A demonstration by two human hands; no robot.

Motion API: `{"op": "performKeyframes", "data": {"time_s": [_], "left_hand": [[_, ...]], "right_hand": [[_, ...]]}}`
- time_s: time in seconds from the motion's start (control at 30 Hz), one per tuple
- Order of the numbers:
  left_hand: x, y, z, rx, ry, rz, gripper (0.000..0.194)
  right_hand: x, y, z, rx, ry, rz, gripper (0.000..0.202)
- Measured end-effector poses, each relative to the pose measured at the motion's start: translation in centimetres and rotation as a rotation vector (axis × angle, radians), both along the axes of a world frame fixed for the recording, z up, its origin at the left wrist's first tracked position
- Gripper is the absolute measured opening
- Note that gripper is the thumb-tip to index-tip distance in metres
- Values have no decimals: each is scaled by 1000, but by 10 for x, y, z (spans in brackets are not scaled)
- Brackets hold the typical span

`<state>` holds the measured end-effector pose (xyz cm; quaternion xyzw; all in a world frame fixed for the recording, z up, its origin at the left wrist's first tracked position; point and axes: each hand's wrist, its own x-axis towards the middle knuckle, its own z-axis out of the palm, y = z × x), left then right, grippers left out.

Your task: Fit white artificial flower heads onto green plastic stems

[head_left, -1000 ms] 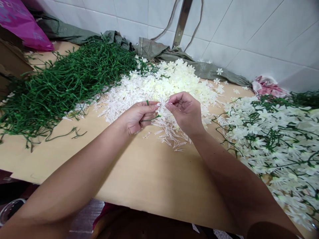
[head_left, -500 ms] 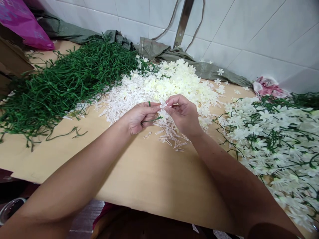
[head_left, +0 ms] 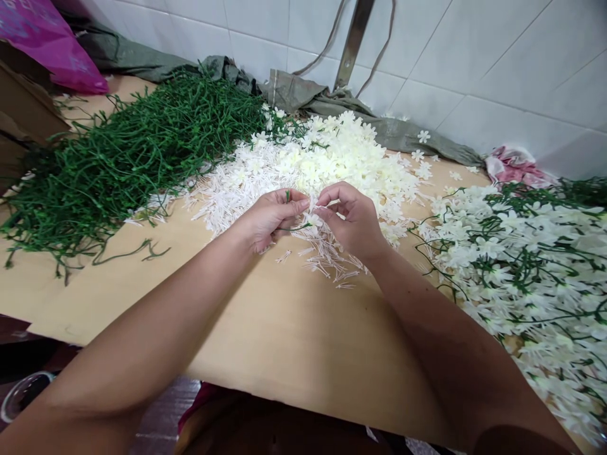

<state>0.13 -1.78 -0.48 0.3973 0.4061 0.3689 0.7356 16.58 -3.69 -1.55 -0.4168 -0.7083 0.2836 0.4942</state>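
Note:
My left hand is closed on the green plastic stem of an artificial flower, which pokes out past the fingers. Its thumb and forefinger pinch near a white bloom at the tip, partly hidden by the fingers. Touching that bloom from the other side, my right hand pinches a small white part between thumb and forefinger; its exact shape is too small to make out. Both hands hover over loose white stamens. Just behind them lies a heap of cream-white fabric petals, with more white stamens to its left.
Green stems form a large pile at the left. White flowers on stems are heaped at the right. Along the tiled wall runs a grey-green cloth. A pink bag and a cardboard box stand at far left.
The fingertips have shifted slightly around the bloom, which is now more covered. Both hands remain together at nearly the same place, and the whole view has moved a little.

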Motion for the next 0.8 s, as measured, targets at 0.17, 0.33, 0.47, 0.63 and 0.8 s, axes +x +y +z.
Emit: {"op": "performKeyframes", "data": {"time_s": [0.17,0.33,0.47,0.63,0.8], "left_hand": [[3,-2,1,72,86,32,20],[10,-7,5,168,167,76,15],[11,-9,8,163,165,111,15],[9,-8,6,133,96,78,19],[8,-8,6,147,111,-2,18]], "right_hand": [[-6,-2,-1,-202,113,7,46],[-6,-3,-3,-220,7,38,34],[-4,-2,-3,-196,54,32,30],[-1,1,2,-116,34,6,19],[4,3,5,-47,-75,-31,15]]}}
